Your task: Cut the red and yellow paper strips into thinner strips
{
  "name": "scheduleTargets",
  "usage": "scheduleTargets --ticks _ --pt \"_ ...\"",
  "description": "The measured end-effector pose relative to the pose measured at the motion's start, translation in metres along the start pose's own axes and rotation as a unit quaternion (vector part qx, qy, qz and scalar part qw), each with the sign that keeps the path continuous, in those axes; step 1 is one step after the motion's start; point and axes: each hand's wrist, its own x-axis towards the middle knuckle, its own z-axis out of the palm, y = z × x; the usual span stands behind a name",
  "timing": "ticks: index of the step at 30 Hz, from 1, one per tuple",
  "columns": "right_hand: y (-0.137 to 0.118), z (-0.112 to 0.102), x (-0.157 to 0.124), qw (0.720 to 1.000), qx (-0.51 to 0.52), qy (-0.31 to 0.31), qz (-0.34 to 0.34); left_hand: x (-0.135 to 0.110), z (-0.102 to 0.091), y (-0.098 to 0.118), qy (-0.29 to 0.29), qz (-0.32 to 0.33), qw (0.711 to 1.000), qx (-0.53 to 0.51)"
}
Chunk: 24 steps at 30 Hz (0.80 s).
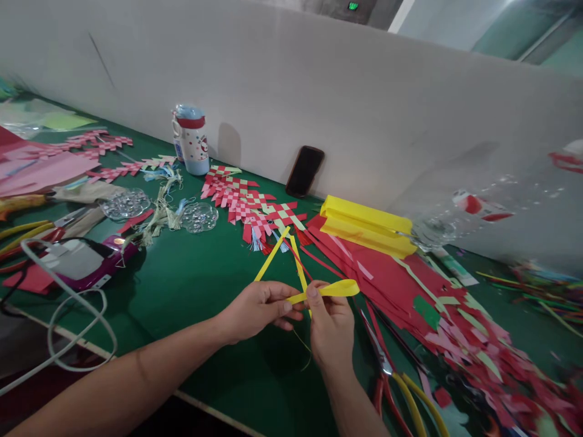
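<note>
My left hand (259, 309) and my right hand (330, 325) meet above the green table (195, 285), both pinching yellow paper strips (334, 289). One strip is bent into a loop that sticks out to the right of my right thumb. Two other yellow strip ends (276, 252) fan up and away from my left fingers. A thin red strip (303, 261) crosses between them. Both hands are closed on the strips.
Woven red-and-white paper pieces (246, 203) lie behind the hands, with a folded yellow paper stack (364, 226) and red paper scraps (432, 315) at right. A patterned bottle (191, 141) and a phone (305, 171) stand by the wall. Pliers (401, 388), a purple device (86, 264) and a white cable (77, 328) lie nearby.
</note>
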Motion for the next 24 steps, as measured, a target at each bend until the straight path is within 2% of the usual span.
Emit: scheduleTargets --ticks 6,12,18,24 --pt "0.001 -0.004 0.003 0.999 0.022 -0.033 -0.011 -0.001 -0.003 0.003 0.020 -0.007 1.000 0.007" --pt "-0.001 -0.012 0.008 0.999 0.043 0.013 -0.023 -0.001 -0.004 0.006 0.020 -0.016 0.999 0.038" --pt "-0.004 -0.009 0.006 0.999 0.037 -0.018 -0.007 -0.001 -0.007 0.004 0.030 -0.013 0.997 0.072" --pt "-0.017 -0.020 0.015 0.991 0.124 0.042 -0.009 -0.002 -0.007 0.006 0.019 -0.028 0.995 0.096"
